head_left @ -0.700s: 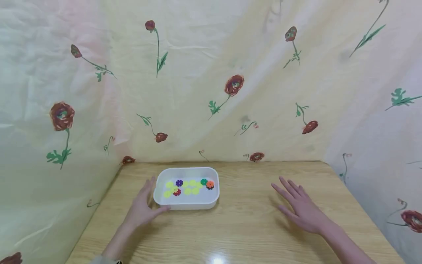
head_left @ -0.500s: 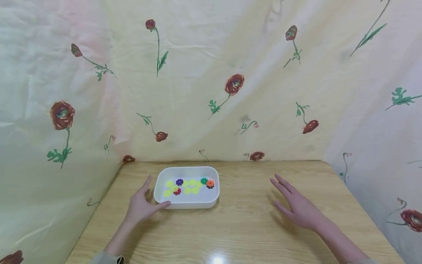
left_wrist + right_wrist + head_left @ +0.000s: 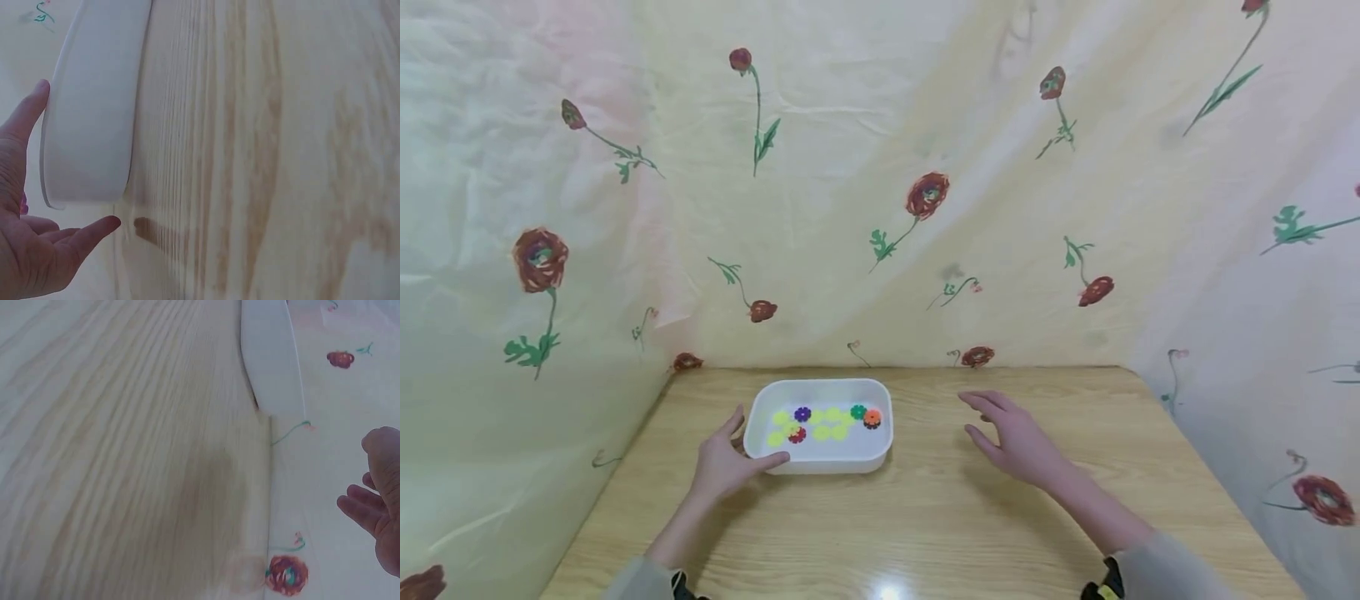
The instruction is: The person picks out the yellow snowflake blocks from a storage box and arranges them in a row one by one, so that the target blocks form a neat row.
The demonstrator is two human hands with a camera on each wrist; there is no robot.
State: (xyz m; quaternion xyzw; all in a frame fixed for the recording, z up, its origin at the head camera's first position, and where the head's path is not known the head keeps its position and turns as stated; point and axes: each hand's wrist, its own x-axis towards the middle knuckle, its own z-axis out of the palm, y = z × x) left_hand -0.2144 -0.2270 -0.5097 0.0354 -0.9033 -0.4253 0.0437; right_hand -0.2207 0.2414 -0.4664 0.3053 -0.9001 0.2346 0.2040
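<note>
A white plastic tray (image 3: 835,467) stands left of centre, holding flower-shaped discs: several yellow ones (image 3: 822,432), a purple one (image 3: 802,414), a green one (image 3: 858,412), a red one (image 3: 797,435) and an orange one (image 3: 872,418) over a dark one. My left hand (image 3: 721,467) is spread around its near left corner, thumb at the front rim and fingers by the left side. In the left wrist view the thumb tip meets the rim of the tray (image 3: 94,112). My right hand (image 3: 1018,442) hovers to the tray's right, empty, fingers extended and slightly bent.
A wood-grain table (image 3: 895,533) lies under everything. Floral cloth (image 3: 850,250) hangs behind it and at both sides. Both forearms come in from the front, with grey sleeves (image 3: 1165,567) and dark wrist bands.
My right hand has moved left, closer to the tray. My left fingers have shifted slightly at the corner, and the thumb stays near the front rim. The tray looks unmoved on the table.
</note>
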